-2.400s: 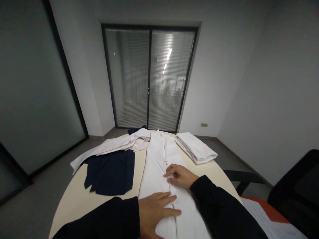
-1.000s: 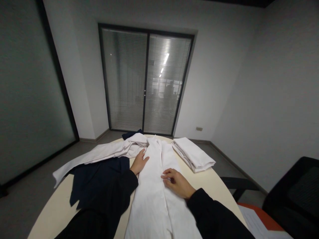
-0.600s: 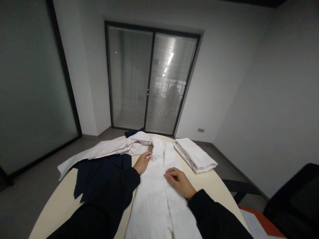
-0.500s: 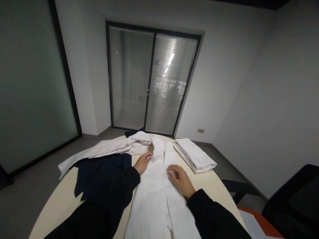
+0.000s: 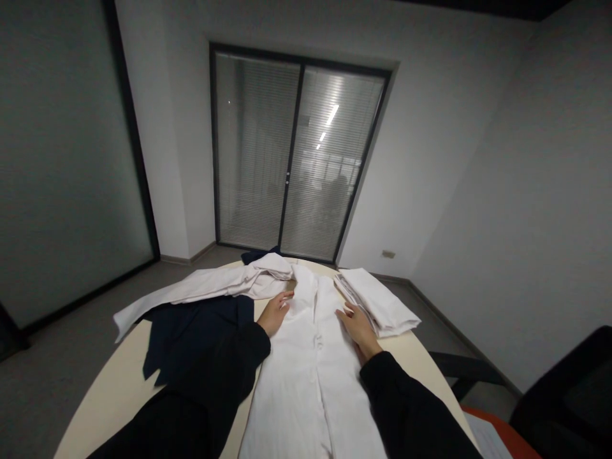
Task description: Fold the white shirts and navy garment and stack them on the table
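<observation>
A long white garment (image 5: 291, 389) lies stretched lengthwise in front of me, with a slit running down its middle and a small gathered bit of cloth near the centre. My left hand (image 5: 276, 313) rests at its left edge, thumb and fingers apart. Along the right edge is my right hand (image 5: 358, 328), fingers loosely spread, touching or just over the cloth. Right of it lies a folded white cloth (image 5: 377, 301). On the left, a pale crumpled garment (image 5: 210, 285) lies partly over a dark navy garment (image 5: 191, 331).
Everything lies on a round cream table (image 5: 102, 389). Another dark cloth (image 5: 258, 255) sits at its far edge. To the right are a black chair (image 5: 568, 389) and an orange surface with papers (image 5: 492, 433). A glass door with blinds (image 5: 296, 153) stands beyond.
My right hand has moved from the garment's middle slit outward to its right edge. My left hand has stayed about where it was.
</observation>
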The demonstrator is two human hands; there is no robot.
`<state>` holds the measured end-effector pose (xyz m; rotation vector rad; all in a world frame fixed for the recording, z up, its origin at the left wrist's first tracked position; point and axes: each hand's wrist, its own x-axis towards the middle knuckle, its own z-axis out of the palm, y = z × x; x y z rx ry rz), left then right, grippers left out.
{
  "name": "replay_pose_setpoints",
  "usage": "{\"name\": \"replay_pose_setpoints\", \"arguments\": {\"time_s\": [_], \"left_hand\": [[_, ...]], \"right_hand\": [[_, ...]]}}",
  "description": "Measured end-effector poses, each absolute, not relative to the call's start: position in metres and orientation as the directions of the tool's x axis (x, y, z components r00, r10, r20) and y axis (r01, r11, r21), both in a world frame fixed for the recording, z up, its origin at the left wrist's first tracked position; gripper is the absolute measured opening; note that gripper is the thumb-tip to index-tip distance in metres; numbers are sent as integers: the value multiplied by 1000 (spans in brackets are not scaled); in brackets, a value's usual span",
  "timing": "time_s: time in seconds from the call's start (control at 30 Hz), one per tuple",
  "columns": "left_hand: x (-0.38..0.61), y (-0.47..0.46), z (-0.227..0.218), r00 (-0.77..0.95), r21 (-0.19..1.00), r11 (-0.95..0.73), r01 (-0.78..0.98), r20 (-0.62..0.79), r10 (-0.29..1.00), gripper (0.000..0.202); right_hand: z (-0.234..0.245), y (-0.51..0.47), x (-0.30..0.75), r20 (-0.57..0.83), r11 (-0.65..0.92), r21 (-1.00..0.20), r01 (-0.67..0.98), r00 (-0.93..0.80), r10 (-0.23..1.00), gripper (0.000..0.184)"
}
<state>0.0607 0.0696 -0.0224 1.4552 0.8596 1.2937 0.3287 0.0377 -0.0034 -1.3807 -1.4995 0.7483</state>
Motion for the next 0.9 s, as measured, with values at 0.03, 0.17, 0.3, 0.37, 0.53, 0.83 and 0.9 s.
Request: {"name": "replay_pose_setpoints", "arguments": {"time_s": [0.03, 0.17, 0.3, 0.37, 0.53, 0.83, 0.9], "left_hand": [[61, 71, -22, 195, 960, -258, -107, 275, 941, 45], [64, 72, -18, 241, 974, -171, -151, 204, 949, 61], [68, 64, -5, 311, 984, -101, -144, 142, 940, 66], [68, 59, 2, 341, 991, -105, -86, 129, 931, 55], [66, 53, 17, 274, 975, -216, 47, 196, 942, 32], [55, 49, 33, 153, 919, -287, 272, 253, 955, 17], [58, 48, 32, 141, 935, -239, 261, 209, 968, 15]], "right_hand": [[0, 38, 327, 185, 136, -920, 369, 101, 978, 53], [13, 32, 322, -1, -21, -987, 158, 126, 992, 45], [24, 20, 314, -51, -49, -998, 36, -43, 998, 42], [27, 16, 310, -27, -30, -999, -25, -114, 993, 54], [32, 8, 307, 96, 95, -995, -16, -126, 987, 73], [34, 2, 306, 149, 157, -985, 69, -104, 983, 58], [38, -2, 306, 119, 124, -992, 26, -139, 983, 54]]}}
